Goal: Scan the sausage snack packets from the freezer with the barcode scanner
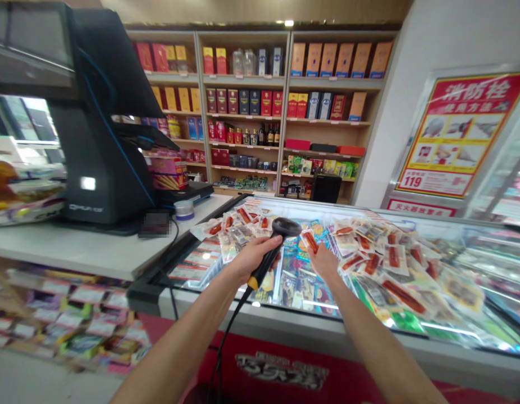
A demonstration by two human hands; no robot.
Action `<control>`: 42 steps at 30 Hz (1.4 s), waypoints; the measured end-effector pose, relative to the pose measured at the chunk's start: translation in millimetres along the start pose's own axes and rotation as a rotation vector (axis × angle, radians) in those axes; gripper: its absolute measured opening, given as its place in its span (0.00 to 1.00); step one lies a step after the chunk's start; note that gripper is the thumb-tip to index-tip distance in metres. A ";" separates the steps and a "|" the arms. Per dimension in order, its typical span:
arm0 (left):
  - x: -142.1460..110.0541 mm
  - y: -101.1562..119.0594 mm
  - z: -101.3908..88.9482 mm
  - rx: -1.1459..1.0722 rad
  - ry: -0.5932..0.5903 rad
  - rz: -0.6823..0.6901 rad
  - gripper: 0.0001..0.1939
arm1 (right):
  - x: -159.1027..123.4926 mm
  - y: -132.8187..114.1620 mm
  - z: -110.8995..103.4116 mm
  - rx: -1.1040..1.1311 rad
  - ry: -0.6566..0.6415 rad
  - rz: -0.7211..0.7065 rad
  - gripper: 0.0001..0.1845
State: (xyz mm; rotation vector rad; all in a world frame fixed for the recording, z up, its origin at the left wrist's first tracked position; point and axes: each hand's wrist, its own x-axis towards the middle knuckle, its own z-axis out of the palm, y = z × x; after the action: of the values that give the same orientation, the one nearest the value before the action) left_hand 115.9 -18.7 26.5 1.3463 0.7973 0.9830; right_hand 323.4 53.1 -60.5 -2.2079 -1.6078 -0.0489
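My left hand (260,257) is wrapped round the handle of a black barcode scanner (285,227), its head tilted to the right and its cord hanging down. Close to the scanner head, my right hand (324,259) pinches a vacuum-packed sausage (309,240) in clear wrapping. Both hands are above the glass top of a chest freezer (285,328). A heap of packed sausages (397,256) lies on the glass to the right of my right hand. Beyond my left hand is a smaller pile of packets (238,227).
A black checkout terminal (100,168) stands on the white counter (95,252) at left, with a small round tub (184,210) near its edge. Behind the freezer are shelves (245,81) of boxes and bottles. A red and yellow poster (460,134) hangs at right.
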 end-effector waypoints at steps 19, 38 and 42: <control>-17.6 -6.8 -60.1 0.040 0.315 -0.003 0.19 | 20.1 -29.1 2.5 0.045 -0.012 0.013 0.27; -5.6 -11.8 -29.2 0.010 0.184 -0.007 0.18 | -3.8 12.1 -23.7 -0.135 0.145 -0.111 0.19; -0.2 -13.0 -16.5 -0.011 0.134 -0.029 0.18 | -14.9 59.0 -49.0 -0.243 0.022 0.097 0.21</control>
State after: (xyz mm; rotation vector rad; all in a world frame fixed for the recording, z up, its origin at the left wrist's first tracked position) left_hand 102.2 -11.7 12.1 1.2661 0.9084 1.0615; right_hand 382.7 7.9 -37.3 -2.4553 -1.5515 -0.2528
